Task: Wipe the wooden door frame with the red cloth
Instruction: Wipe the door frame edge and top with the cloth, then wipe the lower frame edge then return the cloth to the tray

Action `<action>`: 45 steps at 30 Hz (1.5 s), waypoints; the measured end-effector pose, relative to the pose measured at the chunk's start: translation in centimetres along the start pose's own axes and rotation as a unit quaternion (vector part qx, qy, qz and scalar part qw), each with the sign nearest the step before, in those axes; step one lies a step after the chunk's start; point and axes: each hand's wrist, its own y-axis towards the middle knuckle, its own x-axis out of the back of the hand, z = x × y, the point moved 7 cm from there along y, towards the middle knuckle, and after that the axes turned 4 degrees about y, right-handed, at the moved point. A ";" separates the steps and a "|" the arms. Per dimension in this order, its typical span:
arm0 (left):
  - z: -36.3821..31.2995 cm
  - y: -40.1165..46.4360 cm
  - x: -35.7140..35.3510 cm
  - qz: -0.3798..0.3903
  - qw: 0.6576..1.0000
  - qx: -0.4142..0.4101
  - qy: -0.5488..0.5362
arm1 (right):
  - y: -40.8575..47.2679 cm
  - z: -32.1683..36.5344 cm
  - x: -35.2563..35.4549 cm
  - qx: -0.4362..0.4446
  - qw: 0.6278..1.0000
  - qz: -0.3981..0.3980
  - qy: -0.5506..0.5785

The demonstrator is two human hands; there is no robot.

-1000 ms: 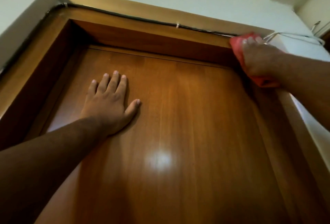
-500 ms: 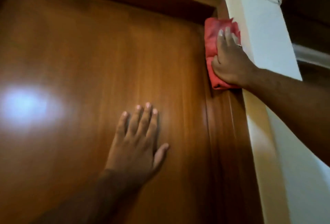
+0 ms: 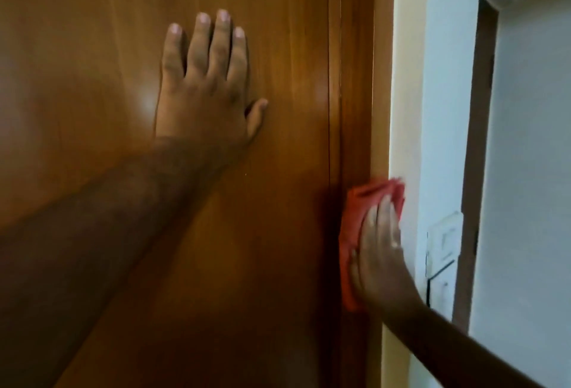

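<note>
The wooden door frame (image 3: 358, 78) runs top to bottom to the right of the brown door (image 3: 92, 47). My right hand (image 3: 381, 257) presses the red cloth (image 3: 355, 220) flat against the frame's right upright, low in the view. The cloth bunches above and left of my fingers, and my palm hides part of it. My left hand (image 3: 207, 87) lies flat on the door panel with fingers spread upward, holding nothing.
A pale wall (image 3: 432, 78) borders the frame on the right. A white switch plate (image 3: 443, 242) with a dark cable under it sits on that wall, close to my right hand. Further right is another brown frame edge (image 3: 477, 140).
My right hand has slid the red cloth down the right upright from the top corner to mid-height. The view has dropped with it. My left hand stays flat on the door.
</note>
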 end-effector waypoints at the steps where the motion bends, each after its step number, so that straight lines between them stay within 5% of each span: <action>1: 0.1 0.0 -0.1 -0.006 1.000 -0.004 -0.005 | -2.4 -0.2 -1.1 -0.010 0.999 0.025 -0.034; 9: -2.6 -4.1 -0.2 0.027 0.993 -0.001 -0.112 | -12.1 -0.5 -2.9 -0.088 0.979 0.183 0.010; 14: -12.6 -17.0 -2.2 0.157 0.956 -0.139 -0.203 | -10.2 0.6 0.0 -0.113 0.981 0.143 0.064; 17: -18.6 -26.2 -3.4 0.335 0.855 -0.169 -0.358 | -8.5 0.5 0.3 -0.106 0.974 0.197 0.040; 20: -22.4 -32.0 -5.3 0.427 0.753 -0.023 -0.500 | -7.5 -0.1 0.2 -0.118 0.963 0.243 -0.006; 25: -27.6 -37.5 -7.7 0.431 0.582 0.215 -0.656 | -9.3 -1.9 1.1 -0.134 0.961 0.242 -0.009; 32: -32.2 -45.5 -5.1 0.435 0.371 0.380 -0.727 | -25.4 -10.9 4.1 -0.259 0.923 0.270 0.091; 34: -33.8 -49.3 -4.0 0.477 0.312 0.434 -0.697 | -32.7 -13.3 4.0 -0.361 0.861 0.295 0.201; 36: -36.6 -53.5 -2.0 0.550 0.254 0.450 -0.656 | -41.8 -15.1 4.0 -0.518 0.737 0.302 0.312; 40: -42.6 -62.0 1.8 0.659 0.262 0.416 -0.569 | -59.3 -14.3 5.0 -0.744 0.479 0.260 0.387; 43: -47.2 -70.2 3.6 0.736 0.278 0.360 -0.501 | -70.1 -13.0 6.2 -0.832 0.408 0.204 0.316; 45: -49.8 -75.6 4.6 0.786 0.253 0.324 -0.461 | -76.5 -11.9 6.5 -0.863 0.381 0.198 0.266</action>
